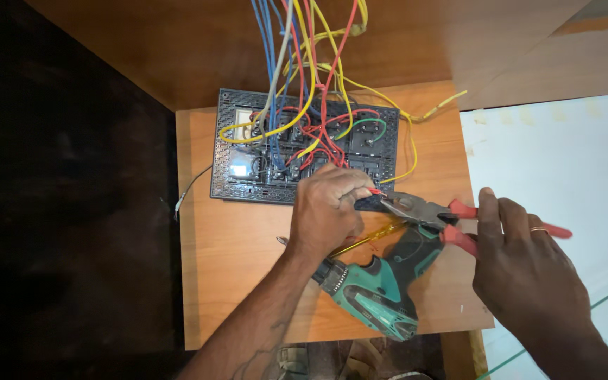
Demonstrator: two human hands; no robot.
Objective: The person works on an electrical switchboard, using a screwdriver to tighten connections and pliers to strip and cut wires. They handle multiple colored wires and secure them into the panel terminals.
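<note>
Red wire end (pixel 374 190): a short red lead pinched in the left hand's fingertips, just near of the black switch plate, at the tip of the pliers.
Pliers (pixel 416 211): red-handled combination pliers, long axis running left to right; jaws point left at the wire end, handles trail right.
Right hand (pixel 522 264): grip wrapped around the red handles; a ring on one finger. Whether the jaws have bitten down on the wire I cannot tell.
Left hand (pixel 328 211): grip pinched shut on the wire end, and the nearer hand to it.
Key relation: wire lies left of the right hand, in line with the pliers.
Switch plate (pixel 304 148): black back side up, far on the counter, tangled with red, yellow, blue and green wires.
Cordless drill (pixel 381 288): green and black, lying near, under the pliers.
Screwdriver (pixel 367 239): yellow-handled, beneath the left hand.
Counter (pixel 233 281): small wooden board.
</note>
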